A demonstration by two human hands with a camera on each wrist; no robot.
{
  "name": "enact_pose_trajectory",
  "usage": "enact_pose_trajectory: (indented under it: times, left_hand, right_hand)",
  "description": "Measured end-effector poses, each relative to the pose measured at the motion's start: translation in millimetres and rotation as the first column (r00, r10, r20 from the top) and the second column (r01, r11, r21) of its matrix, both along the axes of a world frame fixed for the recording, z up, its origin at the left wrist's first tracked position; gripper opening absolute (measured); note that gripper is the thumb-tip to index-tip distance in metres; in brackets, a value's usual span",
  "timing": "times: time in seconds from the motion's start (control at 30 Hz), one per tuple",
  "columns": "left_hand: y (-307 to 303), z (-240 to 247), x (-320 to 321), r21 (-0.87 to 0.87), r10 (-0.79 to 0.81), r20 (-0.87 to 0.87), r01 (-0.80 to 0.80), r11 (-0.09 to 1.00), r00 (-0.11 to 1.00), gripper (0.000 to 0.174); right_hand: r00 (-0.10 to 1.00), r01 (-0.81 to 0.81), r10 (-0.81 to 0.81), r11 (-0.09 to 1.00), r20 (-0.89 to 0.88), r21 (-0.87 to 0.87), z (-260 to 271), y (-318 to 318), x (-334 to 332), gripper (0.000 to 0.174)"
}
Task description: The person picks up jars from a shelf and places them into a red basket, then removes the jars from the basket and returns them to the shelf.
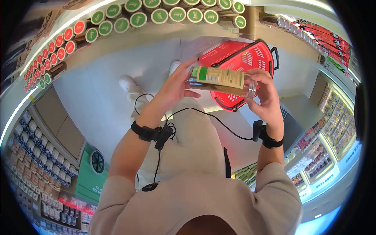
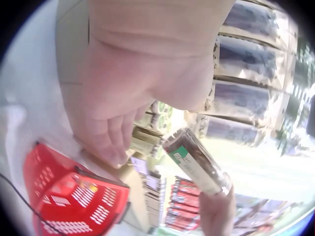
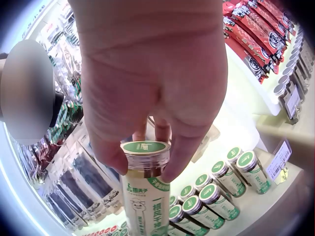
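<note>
A clear jar with a cream and green label [image 1: 219, 76] lies nearly level in the head view. My right hand [image 1: 268, 92] grips its lidded end between thumb and fingers. In the right wrist view, the right hand [image 3: 155, 83] pinches the jar [image 3: 146, 204] just below its green-topped lid. The left hand [image 1: 174, 88] is at the jar's base end, fingers extended and thumb apart. A gap shows between the left hand [image 2: 133, 93] and the jar [image 2: 197, 164] in the left wrist view, where the right hand [image 2: 216, 214] holds the far end.
A red basket [image 1: 260, 55] with black handles stands on the floor beyond the jar. Rows of green-lidded and red-lidded jars [image 1: 159, 15] line the shelf in front. Packaged goods fill shelves on both sides. Black cables [image 1: 207, 113] run between the wrist devices.
</note>
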State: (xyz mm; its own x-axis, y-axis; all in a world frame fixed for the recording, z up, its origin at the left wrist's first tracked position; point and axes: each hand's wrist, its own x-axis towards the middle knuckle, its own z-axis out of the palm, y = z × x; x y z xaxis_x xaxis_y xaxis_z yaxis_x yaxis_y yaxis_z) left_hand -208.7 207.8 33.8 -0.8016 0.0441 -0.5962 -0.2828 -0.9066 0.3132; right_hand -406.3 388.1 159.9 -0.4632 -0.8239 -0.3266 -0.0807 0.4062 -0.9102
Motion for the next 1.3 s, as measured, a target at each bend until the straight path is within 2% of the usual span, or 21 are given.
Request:
enact_pose_trajectory:
  times: [0.03,0.07,0.13,0.17,0.23,0.27,0.33,0.43,0.67,0.77,0.87,0.93,0.97,1.0,1.07,1.2,1.23,1.27,1.3]
  left_hand:
    - [-2.9,9.3,-3.1,0.047,0.078,-0.161,-0.071,0.996,0.984,0.046]
    - [-4.7,16.8,-4.2,0.048,0.059,-0.156,-0.052,0.997,0.986,0.046]
    - [-6.9,31.1,-0.8,-0.245,0.024,-0.210,-0.077,0.966,0.977,0.046]
    - [-8.5,37.6,2.8,-0.247,0.007,-0.203,-0.058,0.967,0.979,0.046]
    - [-13.8,48.2,9.8,-0.304,0.083,-0.259,-0.163,0.939,0.962,0.046]
    - [-15.9,53.1,13.8,-0.312,0.077,-0.256,-0.158,0.937,0.964,0.046]
    - [-21.5,59.5,21.2,-0.478,0.075,-0.278,-0.206,0.854,0.958,0.046]
    - [-23.5,67.6,32.5,-0.482,0.108,-0.220,-0.205,0.852,0.969,0.049]
    - [-32.3,66.3,53.6,-0.490,0.171,-0.237,-0.270,0.829,0.956,0.048]
    - [-36.2,65.2,64.1,-0.426,0.201,-0.222,-0.281,0.860,0.954,0.047]
    - [-42.4,59.1,77.2,-0.396,0.290,-0.225,-0.359,0.845,0.930,0.042]
    - [-50.7,50.6,90.9,-0.129,0.287,-0.107,-0.299,0.945,0.952,0.039]
    - [-52.8,51.6,94.3,-0.115,0.305,-0.047,-0.308,0.944,0.951,0.041]
    - [-54.8,46.0,100.4,-0.130,0.334,-0.056,-0.338,0.932,0.941,0.041]
    - [-59.7,31.6,111.8,-0.014,0.352,-0.004,-0.352,0.936,0.936,0.045]
    - [-84.8,33.9,125.4,-0.061,0.427,0.045,-0.424,0.903,0.903,0.049]
    - [-88.5,26.2,130.1,-0.189,0.417,0.104,-0.394,0.900,0.903,0.052]
    - [-92.3,18.6,134.1,-0.308,0.413,0.165,-0.351,0.884,0.896,0.055]
    - [-97.5,12.9,140.3,-0.436,0.409,0.173,-0.302,0.848,0.896,0.048]
  right_hand:
    - [0.999,-0.042,0.042,0.999,0.027,-0.001,4.1,3.0,1.4,0.061]
    - [0.999,-0.023,0.023,1.000,0.033,0.000,7.8,1.9,2.8,0.061]
    - [0.997,-0.040,0.044,0.997,0.068,-0.072,13.4,-3.7,3.2,0.060]
    - [0.994,-0.057,0.065,0.994,0.084,-0.088,13.7,-6.5,2.2,0.061]
    - [0.992,-0.056,0.067,0.993,0.104,-0.109,16.1,-16.7,3.4,0.061]
    - [0.989,-0.074,0.089,0.989,0.118,-0.126,14.8,-21.1,4.3,0.061]
    - [0.989,-0.080,0.098,0.985,0.111,-0.153,8.3,-25.0,5.8,0.061]
    - [0.984,-0.101,0.124,0.981,0.128,-0.168,8.1,-36.1,11.5,0.061]
    - [0.977,-0.132,0.156,0.978,0.147,-0.159,8.9,-57.4,26.4,0.061]
    - [0.977,-0.130,0.151,0.982,0.153,-0.137,8.3,-66.4,35.5,0.061]
    - [0.970,-0.200,0.220,0.964,0.104,-0.175,4.8,-80.8,43.0,0.062]
    - [0.956,-0.283,0.291,0.950,0.046,-0.134,10.1,-94.6,52.7,0.068]
    - [0.946,-0.323,0.321,0.940,-0.036,-0.107,10.2,-102.3,58.3,0.075]
    - [0.947,-0.318,0.313,0.946,-0.071,-0.070,12.8,-113.5,68.4,0.074]
    - [0.911,-0.371,0.353,0.927,-0.215,-0.048,12.3,-134.8,83.3,0.072]
    - [0.827,-0.434,0.368,0.898,-0.425,-0.068,14.1,-185.5,98.5,0.065]
    - [0.785,-0.412,0.340,0.911,-0.518,-0.027,14.6,-200.0,101.6,0.061]
    - [0.772,-0.435,0.355,0.900,-0.528,-0.030,12.4,-215.6,104.4,0.061]
    - [0.724,-0.402,0.288,0.915,-0.627,-0.043,8.8,-232.6,106.7,0.061]
